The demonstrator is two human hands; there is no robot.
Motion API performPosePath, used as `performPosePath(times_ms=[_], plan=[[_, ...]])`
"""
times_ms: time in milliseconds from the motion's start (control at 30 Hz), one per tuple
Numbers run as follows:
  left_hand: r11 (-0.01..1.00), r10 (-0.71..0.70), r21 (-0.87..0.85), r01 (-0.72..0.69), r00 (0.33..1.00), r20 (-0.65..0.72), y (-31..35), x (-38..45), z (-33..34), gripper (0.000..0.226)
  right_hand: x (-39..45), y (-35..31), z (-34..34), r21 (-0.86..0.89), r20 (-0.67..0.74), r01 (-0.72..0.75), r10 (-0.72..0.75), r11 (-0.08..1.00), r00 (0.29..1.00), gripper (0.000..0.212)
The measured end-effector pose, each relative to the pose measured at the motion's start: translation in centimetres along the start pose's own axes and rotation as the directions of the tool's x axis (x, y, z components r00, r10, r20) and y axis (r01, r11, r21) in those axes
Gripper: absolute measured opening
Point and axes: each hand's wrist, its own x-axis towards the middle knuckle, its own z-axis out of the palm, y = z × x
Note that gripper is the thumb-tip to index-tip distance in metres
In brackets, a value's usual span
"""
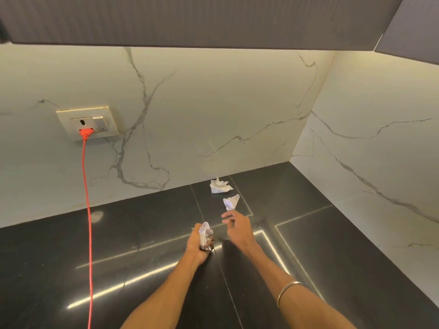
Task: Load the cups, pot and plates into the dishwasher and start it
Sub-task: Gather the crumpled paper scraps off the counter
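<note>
A home kitchen corner is showing here; a glossy black stone countertop (118,252) is meeting a white marble-veined backsplash (213,110); dark wall cabinets (190,17) are hanging overhead; a wall socket (87,122) is feeding an orange cord (86,186) down over the counter.

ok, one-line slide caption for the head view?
Left hand grips crumpled paper; right hand reaches toward two more scraps on black countertop.

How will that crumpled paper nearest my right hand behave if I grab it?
The crumpled paper looks thin and creased, so it is probably very light and will crush further when pinched. It has flat folds, so it seems unlikely to roll. On the glossy dark counter a push may slide it.
</note>
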Motion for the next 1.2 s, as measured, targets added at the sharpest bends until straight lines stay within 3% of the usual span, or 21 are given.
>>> performPosePath(times_ms=[133,367,600,700,833,1000,1200], plan=[[1.000,-0.019,0.011,0.018,1.000,0.016,0.3,0.6,0.2,0.008,2.6,0.3,-0.9,-0.081,-0.029,-0.043,0.040,0.996,0.999,0.034],[1.000,-0.018,-0.004,0.018,0.998,0.060,1.9,2.5,1.2,0.014,7.3,-0.3,-1.7,-0.219,-0.023,-0.142,0.140,0.965,0.990,0.053],[0.999,0.017,-0.044,-0.014,0.998,0.065,3.1,4.8,2.6,0.014,10.6,0.2,0.6,-0.391,0.139,-0.155,0.225,0.907,0.965,0.074],[0.999,0.001,-0.053,0.002,0.998,0.064,3.6,5.3,2.7,0.012,11.1,1.2,1.5,-0.539,0.151,-0.077,0.186,0.839,0.971,0.062],[0.999,-0.007,-0.049,0.011,0.997,0.083,3.9,5.8,3.1,0.014,11.3,1.9,2.1,-0.595,0.066,-0.053,0.115,0.802,0.991,0.041],[1.000,-0.002,-0.015,0.003,0.996,0.084,4.1,6.9,3.5,0.011,12.2,1.9,2.0,-0.628,0.039,-0.096,0.155,0.772,0.987,0.042],[0.999,-0.034,-0.030,0.036,0.997,0.073,4.2,7.0,3.4,0.012,13.0,2.5,1.6,-0.465,-0.010,-0.170,0.187,0.869,0.982,0.032]])
